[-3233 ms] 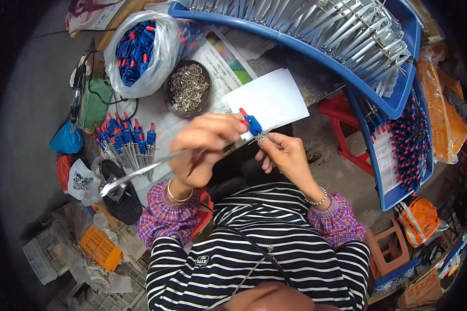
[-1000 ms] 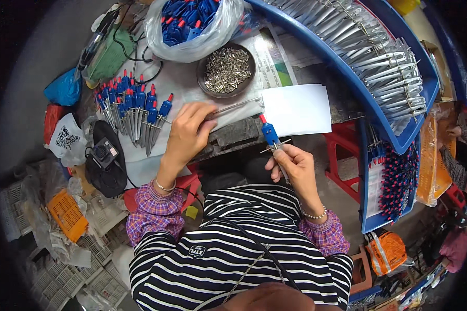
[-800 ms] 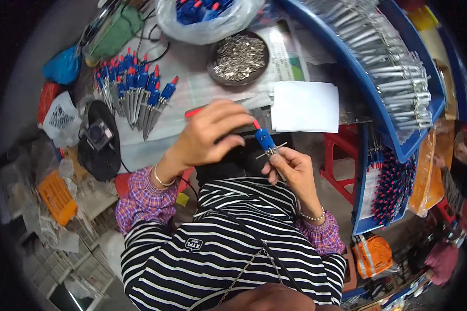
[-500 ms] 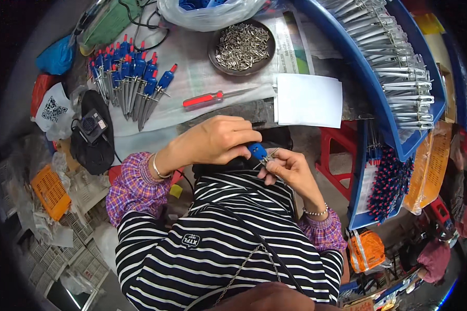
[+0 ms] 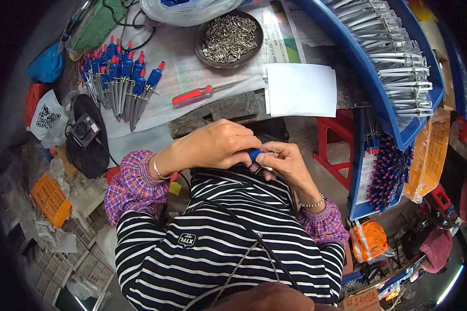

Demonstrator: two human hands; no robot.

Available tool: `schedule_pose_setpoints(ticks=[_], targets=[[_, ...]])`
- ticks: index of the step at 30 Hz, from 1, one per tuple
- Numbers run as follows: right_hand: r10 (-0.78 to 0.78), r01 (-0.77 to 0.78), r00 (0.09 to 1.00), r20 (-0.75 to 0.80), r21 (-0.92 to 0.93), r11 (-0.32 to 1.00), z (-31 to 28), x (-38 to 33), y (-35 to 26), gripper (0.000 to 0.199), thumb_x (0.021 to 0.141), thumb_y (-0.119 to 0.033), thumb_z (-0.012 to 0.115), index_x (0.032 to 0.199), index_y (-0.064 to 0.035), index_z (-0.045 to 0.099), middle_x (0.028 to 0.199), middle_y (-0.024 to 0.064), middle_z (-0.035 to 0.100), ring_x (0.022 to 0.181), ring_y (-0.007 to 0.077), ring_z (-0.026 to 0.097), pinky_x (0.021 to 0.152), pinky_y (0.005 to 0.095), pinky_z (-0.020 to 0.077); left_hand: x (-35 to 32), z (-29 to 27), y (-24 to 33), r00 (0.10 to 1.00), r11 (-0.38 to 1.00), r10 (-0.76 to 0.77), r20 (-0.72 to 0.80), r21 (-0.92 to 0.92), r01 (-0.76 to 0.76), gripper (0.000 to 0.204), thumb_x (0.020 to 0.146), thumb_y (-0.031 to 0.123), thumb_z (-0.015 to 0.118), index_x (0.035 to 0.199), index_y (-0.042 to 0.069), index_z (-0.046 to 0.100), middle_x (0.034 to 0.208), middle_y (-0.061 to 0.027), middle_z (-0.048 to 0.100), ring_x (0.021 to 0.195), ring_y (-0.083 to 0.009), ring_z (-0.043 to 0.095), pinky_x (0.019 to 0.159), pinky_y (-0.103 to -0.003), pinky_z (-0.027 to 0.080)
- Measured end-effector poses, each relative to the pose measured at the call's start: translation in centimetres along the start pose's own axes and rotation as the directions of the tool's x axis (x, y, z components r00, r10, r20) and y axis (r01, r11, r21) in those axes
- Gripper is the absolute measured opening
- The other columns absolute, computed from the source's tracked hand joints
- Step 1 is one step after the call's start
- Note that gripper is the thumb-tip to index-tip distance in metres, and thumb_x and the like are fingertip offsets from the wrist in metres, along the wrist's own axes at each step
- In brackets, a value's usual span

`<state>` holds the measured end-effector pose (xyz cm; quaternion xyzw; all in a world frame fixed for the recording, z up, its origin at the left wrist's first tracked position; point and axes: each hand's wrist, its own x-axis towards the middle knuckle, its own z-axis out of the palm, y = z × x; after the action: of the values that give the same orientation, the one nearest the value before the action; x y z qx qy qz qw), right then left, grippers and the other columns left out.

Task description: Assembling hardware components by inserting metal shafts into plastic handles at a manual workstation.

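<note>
In front of my lap, both hands meet on a drawing compass with a blue head (image 5: 254, 154) and thin metal legs. My left hand (image 5: 220, 145) pinches the blue head between thumb and fingertips. My right hand (image 5: 283, 160) has its fingers closed round the metal end, hiding most of it; a thin metal rod pokes out between the fingers. On the table's left side lies a bunch of similar compasses (image 5: 122, 78), with blue heads, red tips and metal legs. Nearest to my hands on the table is a red-handled screwdriver (image 5: 193, 96).
A dark bowl (image 5: 198, 44) holds small metal pins. White paper sheets (image 5: 301, 90) lie at the table edge. A blue tray (image 5: 342, 39) carries rows of metal legs; a lower blue tray (image 5: 354, 192) holds blue-and-red pieces. A red stool (image 5: 327, 150) stands right; a black device (image 5: 86, 129) left.
My fingers have closed further over the compass, so less of its blue head and legs shows. My right hand has moved slightly left. The table things appear shifted a little left and up.
</note>
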<state>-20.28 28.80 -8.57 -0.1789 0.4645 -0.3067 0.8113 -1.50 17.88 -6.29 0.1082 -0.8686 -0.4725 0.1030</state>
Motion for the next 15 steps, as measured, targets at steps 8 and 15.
schedule_pose_setpoints(ticks=[8,15], targets=[[-0.03,0.027,0.999,0.011,0.227,0.974,-0.7,0.2,1.5,0.017,0.083,-0.014,0.056,0.08,0.0024,0.061,0.067,0.0135,0.063,0.042,0.0067,0.043,0.038,0.0174,0.0292,1.7,-0.6,0.4,0.996,0.998,-0.047,0.073,-0.048,0.05,0.032,0.074,0.019,0.073,0.098,0.001,0.063,0.083,-0.0116,0.063,0.076,-0.0278,0.061,0.066,-0.036,0.05],[-0.127,0.169,0.963,-0.239,0.166,0.972,-2.4,-0.2,-0.3,0.019,0.089,-0.015,0.056,0.092,0.0029,0.06,0.07,0.0117,0.063,0.044,0.0067,0.044,0.041,0.0176,0.0336,8.2,-2.1,-2.6,0.93,0.922,-0.025,-0.367,0.351,0.163,0.033,0.076,0.005,0.065,0.108,0.004,0.061,0.107,-0.015,0.061,0.096,-0.0317,0.059,0.082,-0.038,0.049]])
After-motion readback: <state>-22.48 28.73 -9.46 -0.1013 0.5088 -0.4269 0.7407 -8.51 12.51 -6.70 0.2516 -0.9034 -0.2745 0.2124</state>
